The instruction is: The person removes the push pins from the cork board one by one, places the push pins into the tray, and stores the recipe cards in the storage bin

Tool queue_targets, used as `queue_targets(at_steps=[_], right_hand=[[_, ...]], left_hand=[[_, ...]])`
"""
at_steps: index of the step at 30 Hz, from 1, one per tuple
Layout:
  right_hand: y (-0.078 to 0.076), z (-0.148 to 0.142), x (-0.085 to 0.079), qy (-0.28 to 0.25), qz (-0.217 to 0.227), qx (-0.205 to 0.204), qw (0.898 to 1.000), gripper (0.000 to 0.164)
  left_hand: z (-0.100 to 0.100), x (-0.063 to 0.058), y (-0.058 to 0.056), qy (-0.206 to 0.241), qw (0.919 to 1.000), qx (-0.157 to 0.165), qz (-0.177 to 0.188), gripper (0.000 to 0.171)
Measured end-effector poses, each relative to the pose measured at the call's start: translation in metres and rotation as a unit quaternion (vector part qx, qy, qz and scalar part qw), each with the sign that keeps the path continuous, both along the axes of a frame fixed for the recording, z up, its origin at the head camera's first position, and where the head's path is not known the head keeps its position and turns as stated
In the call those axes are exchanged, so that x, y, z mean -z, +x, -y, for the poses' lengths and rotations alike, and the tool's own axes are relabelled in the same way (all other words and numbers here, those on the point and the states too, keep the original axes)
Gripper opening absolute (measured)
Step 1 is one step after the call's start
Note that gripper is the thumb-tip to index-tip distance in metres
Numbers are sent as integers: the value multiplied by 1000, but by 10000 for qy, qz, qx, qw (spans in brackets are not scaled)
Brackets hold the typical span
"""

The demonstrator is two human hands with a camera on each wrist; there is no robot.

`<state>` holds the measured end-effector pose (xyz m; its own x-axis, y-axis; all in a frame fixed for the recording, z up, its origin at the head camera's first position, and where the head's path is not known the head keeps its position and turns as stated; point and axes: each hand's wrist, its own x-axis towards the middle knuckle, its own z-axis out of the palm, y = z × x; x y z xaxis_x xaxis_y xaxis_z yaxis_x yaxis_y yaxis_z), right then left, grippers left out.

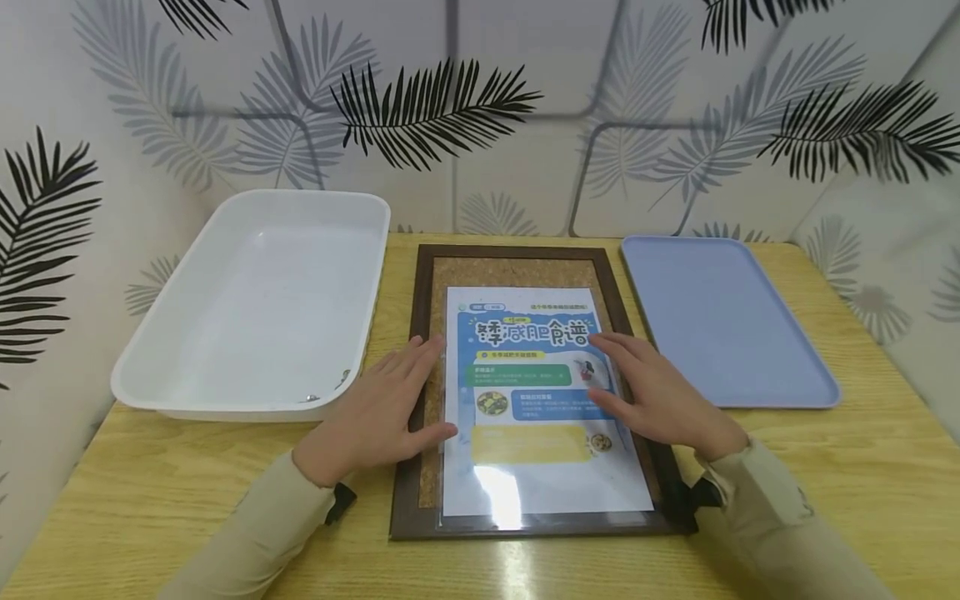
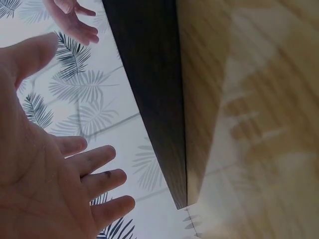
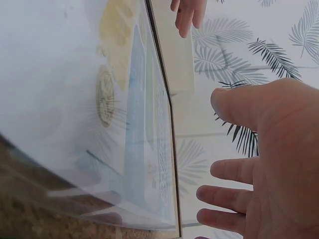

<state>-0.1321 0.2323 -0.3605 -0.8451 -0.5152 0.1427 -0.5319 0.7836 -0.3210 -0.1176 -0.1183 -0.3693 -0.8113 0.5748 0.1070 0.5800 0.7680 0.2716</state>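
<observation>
A cork board [image 1: 517, 271] in a dark brown wooden frame [image 1: 525, 527] lies flat on the table. On it rests a laminated sheet [image 1: 551, 492], a blue, white and yellow poster with large Chinese lettering; its clear margin laps the frame's near edge. My left hand [image 1: 375, 408] is over the board's left side, fingers straight, thumb pointing toward the sheet. Above the sheet's right side is my right hand [image 1: 660, 396], its fingers extended and slightly spread. Both wrist views show the palms with nothing held: the left hand [image 2: 55, 169] and the right hand [image 3: 269, 159] look apart from the board.
To the left stands a deep white tray [image 1: 262, 275] with a few tiny shiny pieces [image 1: 313, 398] in its near corner, too small to identify. A flat lilac-blue tray [image 1: 735, 325] lies right of the board. Leaf-patterned wall covering [image 1: 510, 192] rises behind the wooden table [image 1: 825, 492].
</observation>
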Motion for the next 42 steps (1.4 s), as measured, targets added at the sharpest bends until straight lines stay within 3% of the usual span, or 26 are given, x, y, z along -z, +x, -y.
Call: queue_targets(at_steps=[7,13,19,23,27,33,42], right_hand=[[-4,7,-1,212,300,217,9991,64],[-12,9,0,-203,635,91,9977,58],[-18,12,5,-401,423,-110,9982,53],[-21,16,6,-412,473,-30,9980,50],[-24,21,6,-444,618,89,9971,48],[-27,28,9,-462,945,187,9943,45],[-35,43,9,-527,790,-123,9954,43]], left_hand=[[0,3,1,-242,9996,31,167,94],[-1,4,0,-208,9995,71,221,91],[-2,1,-2,-184,9997,-38,185,89],[-6,-3,-4,-294,9990,48,324,88],[-9,-8,-9,-405,9981,40,458,86],[-14,-16,-19,-218,9977,-347,548,79],[-24,-16,-29,-559,9935,-426,890,76]])
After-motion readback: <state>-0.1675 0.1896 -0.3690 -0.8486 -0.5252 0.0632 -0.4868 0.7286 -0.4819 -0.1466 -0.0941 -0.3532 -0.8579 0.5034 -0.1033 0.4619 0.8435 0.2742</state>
